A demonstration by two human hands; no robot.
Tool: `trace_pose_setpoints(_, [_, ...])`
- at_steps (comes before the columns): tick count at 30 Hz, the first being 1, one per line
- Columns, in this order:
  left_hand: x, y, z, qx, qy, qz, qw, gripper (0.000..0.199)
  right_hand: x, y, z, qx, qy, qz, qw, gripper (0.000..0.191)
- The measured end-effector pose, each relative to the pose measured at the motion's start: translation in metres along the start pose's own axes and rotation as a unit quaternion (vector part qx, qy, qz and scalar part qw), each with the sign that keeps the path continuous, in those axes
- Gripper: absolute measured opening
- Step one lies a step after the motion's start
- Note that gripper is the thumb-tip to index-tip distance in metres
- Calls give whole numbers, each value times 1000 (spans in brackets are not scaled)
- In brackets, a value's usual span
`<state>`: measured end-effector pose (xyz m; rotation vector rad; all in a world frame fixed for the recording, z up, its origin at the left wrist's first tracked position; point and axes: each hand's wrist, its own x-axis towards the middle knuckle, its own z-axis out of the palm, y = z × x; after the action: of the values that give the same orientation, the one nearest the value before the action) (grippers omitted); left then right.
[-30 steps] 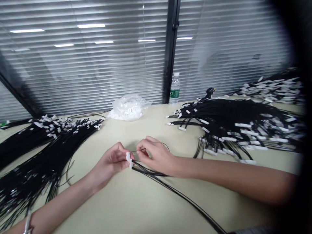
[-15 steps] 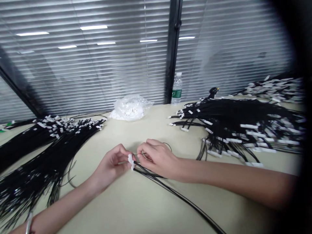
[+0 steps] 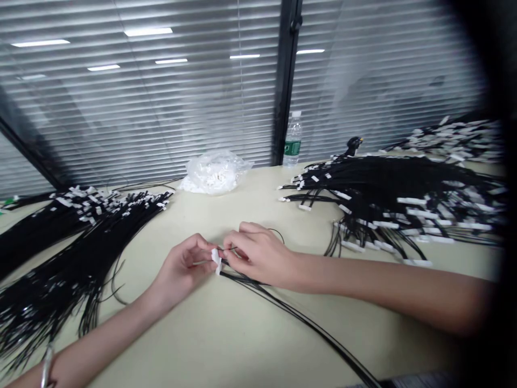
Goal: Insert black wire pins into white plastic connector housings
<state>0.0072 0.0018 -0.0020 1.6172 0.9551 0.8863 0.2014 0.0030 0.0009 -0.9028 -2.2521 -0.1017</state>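
Between thumb and fingers, my left hand point(image 3: 189, 264) pinches a small white connector point(image 3: 217, 261). Black wires point(image 3: 291, 308) run from the connector's right side across the table toward the bottom right. My right hand point(image 3: 256, 256) sits just right of the connector, its thumb and fingertips closed on one thin black wire point(image 3: 277, 231) whose loose length curves up behind the knuckles. That wire's end lies at or close to the connector; whether it is inside cannot be made out.
Black cable bundles with white connectors point(image 3: 117, 215) lie at left. A larger pile of cables point(image 3: 388, 183) spreads at right. Behind stand a clear plastic bag of white parts point(image 3: 216, 172) and a water bottle point(image 3: 292, 141), before a window with blinds point(image 3: 181, 108).
The right fingertips have come slightly nearer the connector along the thin wire. The left hand keeps its pinch. The whole view has shifted a little.
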Motion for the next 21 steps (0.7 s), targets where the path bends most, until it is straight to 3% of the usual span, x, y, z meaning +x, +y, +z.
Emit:
trace_pose_setpoints(7, [1,-4,-2,6,6,12,1000,14,2,1,-1,15,-19,-43,999,21])
trace_pose_setpoints(21, [-3,-3,-1,-1,-4,22,1000,12,2,0,2,8,-30,-60,998,24])
